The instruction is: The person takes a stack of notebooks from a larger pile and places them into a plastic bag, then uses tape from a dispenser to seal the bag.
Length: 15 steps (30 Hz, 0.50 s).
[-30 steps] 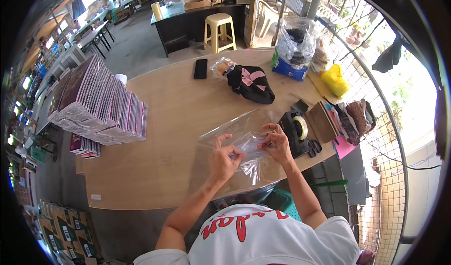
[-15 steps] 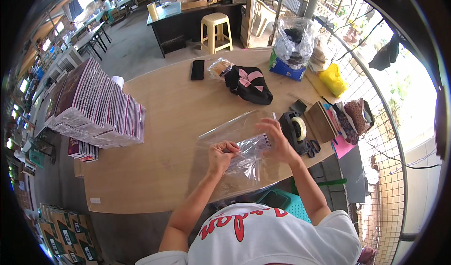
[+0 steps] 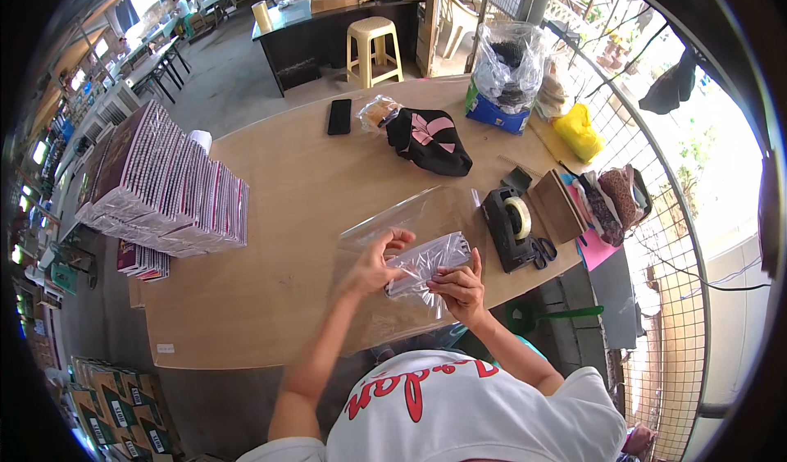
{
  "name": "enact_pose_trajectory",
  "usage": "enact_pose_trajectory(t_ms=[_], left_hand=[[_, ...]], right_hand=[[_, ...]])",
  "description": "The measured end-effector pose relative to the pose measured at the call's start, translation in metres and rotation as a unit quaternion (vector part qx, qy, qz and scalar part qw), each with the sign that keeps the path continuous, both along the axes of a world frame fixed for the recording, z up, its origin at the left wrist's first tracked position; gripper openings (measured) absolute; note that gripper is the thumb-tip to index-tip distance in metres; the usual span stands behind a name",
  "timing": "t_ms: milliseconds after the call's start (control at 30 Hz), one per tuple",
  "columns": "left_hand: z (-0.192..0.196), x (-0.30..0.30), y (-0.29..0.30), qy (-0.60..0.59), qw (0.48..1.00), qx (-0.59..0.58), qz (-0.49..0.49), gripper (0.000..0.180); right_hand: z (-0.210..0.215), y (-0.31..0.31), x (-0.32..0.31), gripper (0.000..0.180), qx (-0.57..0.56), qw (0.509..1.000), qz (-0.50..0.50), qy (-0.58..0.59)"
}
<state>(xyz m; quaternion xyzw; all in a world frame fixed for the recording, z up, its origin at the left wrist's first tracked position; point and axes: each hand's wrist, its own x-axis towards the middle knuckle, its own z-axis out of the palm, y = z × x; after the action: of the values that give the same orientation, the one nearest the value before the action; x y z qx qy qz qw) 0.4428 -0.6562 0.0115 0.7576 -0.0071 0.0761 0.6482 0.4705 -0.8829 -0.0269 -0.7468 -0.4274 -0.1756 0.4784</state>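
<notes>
A small, pale, flat bundle [image 3: 434, 257] in shiny clear plastic lies tilted in front of me, with dark marks at its far right corner; its contents are hard to make out through the glare. My right hand [image 3: 461, 291] pinches its near right edge, fingers curled and thumb up. At its left end is my left hand [image 3: 375, 264], fingers raised and apart, the thumb against the plastic. Beneath both hands spreads a larger clear plastic sheet [image 3: 393, 218] on the brown table [image 3: 279, 241]. A black tape dispenser [image 3: 507, 231] stands right of the bundle.
Stacked plastic-wrapped books [image 3: 168, 191] stand at the left. Scissors [image 3: 543, 253] lie beside the dispenser, near a brown box [image 3: 560, 206]. Farther back are a phone [image 3: 339, 118], a black pouch with a pink bow [image 3: 429, 141], and a plastic-bagged bundle [image 3: 504, 77].
My right hand has come down and left from above the bundle onto its near edge. My left hand has loosened its pinch and moved slightly left, fingers spreading.
</notes>
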Motion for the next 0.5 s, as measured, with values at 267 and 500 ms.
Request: enact_pose_trajectory(t_ms=[267,500], left_hand=[[0.044,0.051,0.013,0.147,0.921,0.24,-0.271,0.07],[0.041,0.012,-0.011,0.03,0.906,0.4,-0.138,0.072]], right_hand=[[-0.039,-0.014,0.01,0.04,-0.166,0.959,-0.021,-0.227],[-0.005,-0.13,0.085,0.03,-0.066,0.916,-0.394,0.03]])
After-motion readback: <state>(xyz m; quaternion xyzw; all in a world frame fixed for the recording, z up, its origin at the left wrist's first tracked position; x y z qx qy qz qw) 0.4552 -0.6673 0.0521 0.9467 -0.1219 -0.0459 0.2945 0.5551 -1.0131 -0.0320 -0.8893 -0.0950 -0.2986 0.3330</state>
